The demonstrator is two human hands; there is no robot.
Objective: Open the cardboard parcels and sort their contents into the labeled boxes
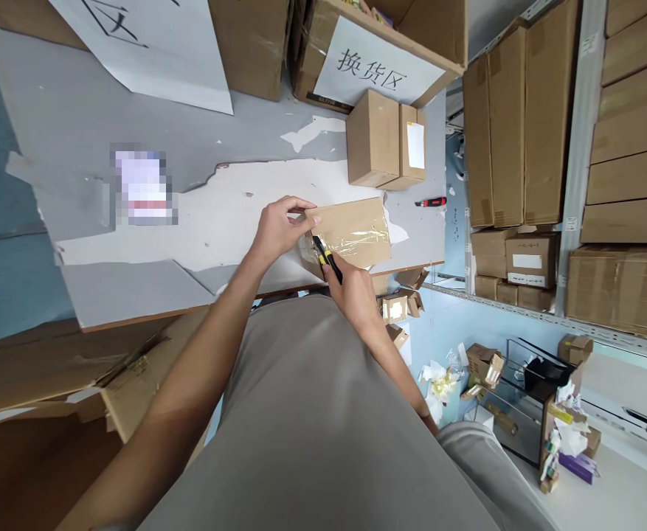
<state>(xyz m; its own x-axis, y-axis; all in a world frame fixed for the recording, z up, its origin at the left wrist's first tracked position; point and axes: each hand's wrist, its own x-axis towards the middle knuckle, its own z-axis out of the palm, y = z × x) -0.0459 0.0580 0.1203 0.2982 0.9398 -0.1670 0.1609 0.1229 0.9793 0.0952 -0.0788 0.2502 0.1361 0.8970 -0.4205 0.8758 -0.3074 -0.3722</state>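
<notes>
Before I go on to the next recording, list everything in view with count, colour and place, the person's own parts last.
taped box: one, brown, at the table's near edge
black-and-yellow knife: one, in the right hand
red-and-black knife: one, table's right end
small boxes: two, brown, beyond the taped box
paper signs: two, white, black writing, far side
large boxes: several, brown, far side
blurred item: one, pale, table's left
table: one, grey and white, centre
shelf boxes: many, brown, right
open carton: one, brown, lower left
purple box: one, lower right
left hand: one, bare, at the taped box's left end
right hand: one, bare, on the knife
</notes>
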